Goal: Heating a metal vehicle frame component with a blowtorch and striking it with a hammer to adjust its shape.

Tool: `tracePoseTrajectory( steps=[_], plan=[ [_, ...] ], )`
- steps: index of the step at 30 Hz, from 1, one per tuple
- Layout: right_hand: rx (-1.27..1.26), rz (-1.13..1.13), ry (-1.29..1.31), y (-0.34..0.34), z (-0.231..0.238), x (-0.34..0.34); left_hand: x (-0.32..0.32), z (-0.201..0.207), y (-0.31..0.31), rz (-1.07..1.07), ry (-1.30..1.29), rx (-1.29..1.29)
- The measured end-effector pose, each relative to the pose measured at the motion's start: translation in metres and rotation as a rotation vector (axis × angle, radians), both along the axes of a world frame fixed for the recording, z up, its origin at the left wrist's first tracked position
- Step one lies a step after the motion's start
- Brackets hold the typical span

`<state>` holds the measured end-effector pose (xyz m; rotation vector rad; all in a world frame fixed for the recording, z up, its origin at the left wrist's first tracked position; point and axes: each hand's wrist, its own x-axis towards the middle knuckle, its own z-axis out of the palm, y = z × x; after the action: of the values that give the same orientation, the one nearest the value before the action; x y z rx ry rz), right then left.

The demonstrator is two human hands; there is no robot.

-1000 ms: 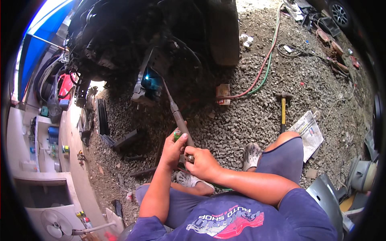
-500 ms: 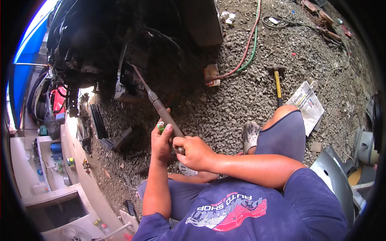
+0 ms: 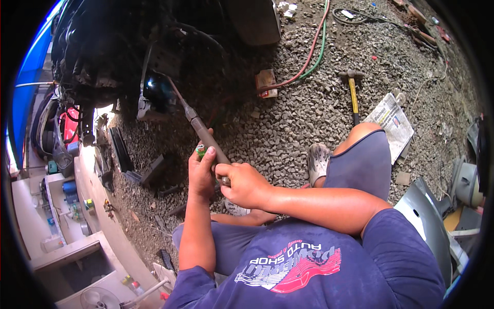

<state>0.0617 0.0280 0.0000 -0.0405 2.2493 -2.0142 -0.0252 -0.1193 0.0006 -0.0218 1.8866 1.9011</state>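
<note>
1. Left hand [image 3: 202, 177] and right hand [image 3: 244, 183] are both closed in my view: the left curls against the torch [image 3: 208, 138], a small green lighter [image 3: 200, 151] by its thumb; the right makes a fist round the rear end, a rounded metal knob [image 3: 225, 181] showing.
2. I see the torch's dull, cylindrical barrel slant up-left, its thin tube reaching toward a ragged-edged metal bracket [image 3: 146, 110], where a blue-white glow [image 3: 150, 82] shows.
3. Rough, angular grey gravel [image 3: 278, 139] lies below.
4. To the right I have curving red and green hoses [image 3: 309, 56], a yellow-handled hammer [image 3: 354, 98] and a creased newspaper [image 3: 395, 129].
</note>
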Motion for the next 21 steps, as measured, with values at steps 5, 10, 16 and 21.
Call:
tracePoseTrajectory(
  steps=[5, 10, 16, 21],
  plan=[
    [-0.003, -0.001, -0.011, 0.001, -0.001, 0.001, 0.000, -0.002, -0.004, -0.010, -0.025, 0.004],
    [-0.002, -0.026, 0.022, -0.003, -0.008, 0.002, 0.001, -0.002, -0.001, -0.005, -0.038, -0.002],
    [0.009, -0.031, 0.027, -0.005, -0.012, 0.003, 0.001, -0.005, -0.005, -0.037, -0.051, -0.017],
    [0.015, -0.027, 0.008, -0.004, -0.010, 0.004, 0.001, -0.005, -0.003, -0.023, -0.061, -0.015]
  ],
)
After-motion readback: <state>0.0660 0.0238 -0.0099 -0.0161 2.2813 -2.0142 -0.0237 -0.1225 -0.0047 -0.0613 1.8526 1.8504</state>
